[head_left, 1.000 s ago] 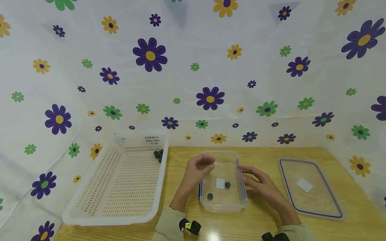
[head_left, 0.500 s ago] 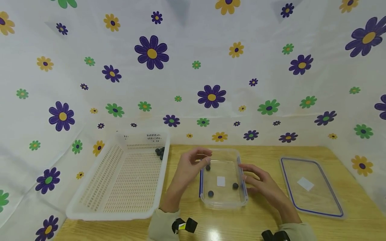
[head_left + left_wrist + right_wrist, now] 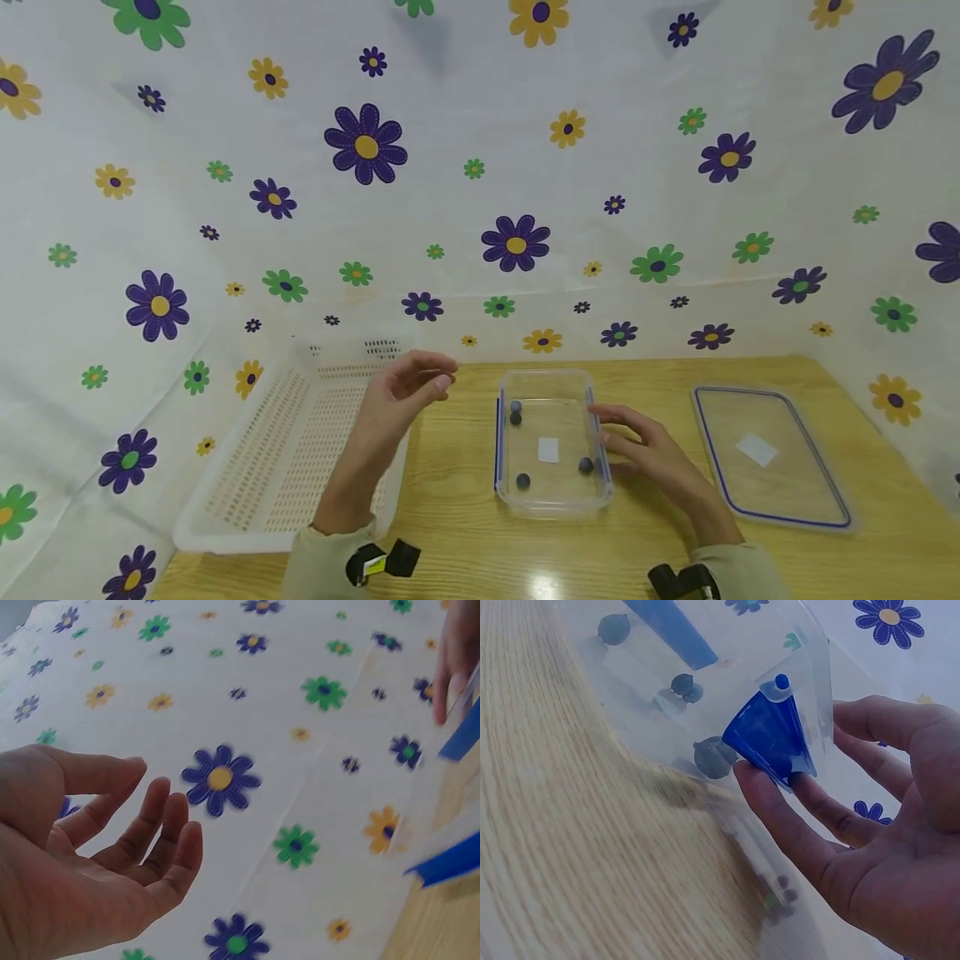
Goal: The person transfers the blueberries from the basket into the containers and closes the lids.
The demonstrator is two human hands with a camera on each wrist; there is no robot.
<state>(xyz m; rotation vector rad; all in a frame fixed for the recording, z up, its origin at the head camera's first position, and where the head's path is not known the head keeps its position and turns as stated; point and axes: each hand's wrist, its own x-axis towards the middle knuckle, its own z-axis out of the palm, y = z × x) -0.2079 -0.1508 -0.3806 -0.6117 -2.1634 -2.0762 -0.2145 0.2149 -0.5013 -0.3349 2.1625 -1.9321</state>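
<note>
My left hand [image 3: 397,400] hovers over the right edge of a white plastic basket [image 3: 225,500], fingers loosely bent with nothing between them. It blocks the basket's back right corner. In the left wrist view, bare space shows between that hand's thumb and fingers [image 3: 172,840]. A clear food container [image 3: 555,504] with blue side clips stands upright, lidless, at the middle of the table. Several blueberries [image 3: 523,481] lie inside, along its left and right walls. My right hand [image 3: 660,458] rests its fingertips on the container's right side, at the blue clip [image 3: 772,735].
A clear lid [image 3: 795,492] with a blue seal lies flat on the wooden table [image 3: 450,508], right of the right hand. A white cloth [image 3: 450,208] printed with flowers rises behind the table and at both sides. A pale square label [image 3: 548,450] shows in the container's base.
My left hand has left the container and moved left to the basket. More blueberries now show in the container, and one has shifted toward its right wall. My right hand stays at the container's side.
</note>
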